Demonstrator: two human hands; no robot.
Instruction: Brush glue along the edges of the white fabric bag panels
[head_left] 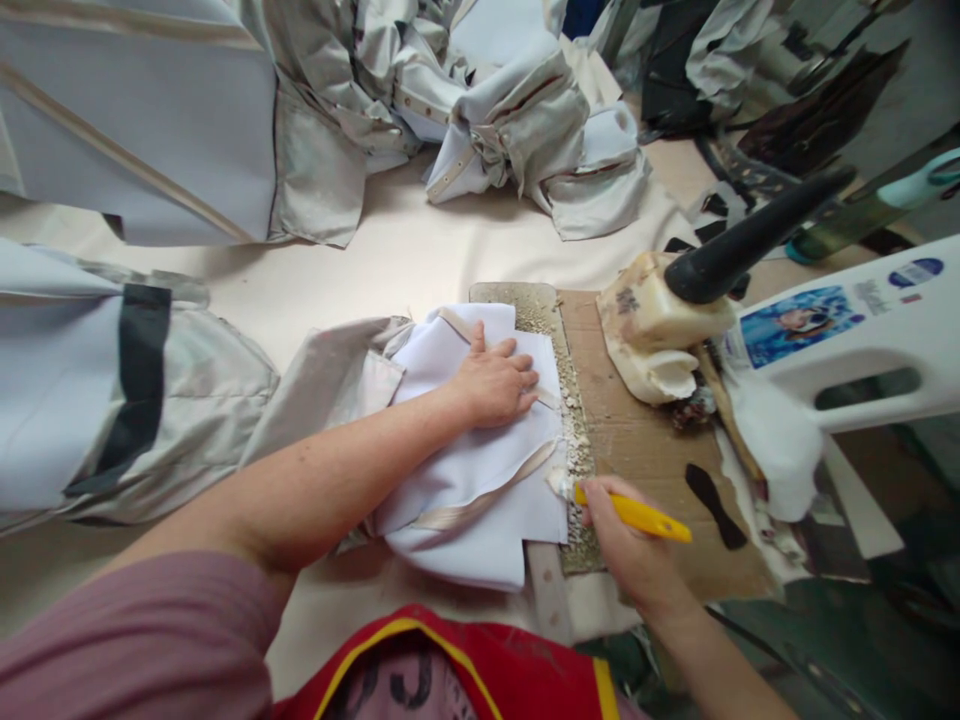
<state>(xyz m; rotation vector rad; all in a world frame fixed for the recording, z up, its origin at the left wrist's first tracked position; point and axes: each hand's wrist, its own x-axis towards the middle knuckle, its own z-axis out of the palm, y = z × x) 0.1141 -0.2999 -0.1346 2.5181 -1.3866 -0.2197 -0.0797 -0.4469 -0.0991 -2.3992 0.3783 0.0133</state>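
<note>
My left hand (495,383) lies flat, fingers spread, on a white fabric piece (480,480) with beige edging, pressing it onto the table. My right hand (622,540) grips a yellow-handled brush (637,515); its pale tip touches the right edge of the fabric. Under that edge runs a glue-crusted board strip (574,440), with a cardboard sheet (637,450) beside it.
A cut-open glue jug (652,330) with a black handle sticking out stands on the cardboard. A white plastic bottle (847,340) lies at right. Heaps of grey and white fabric pieces (510,130) cover the back and left of the beige table (405,250).
</note>
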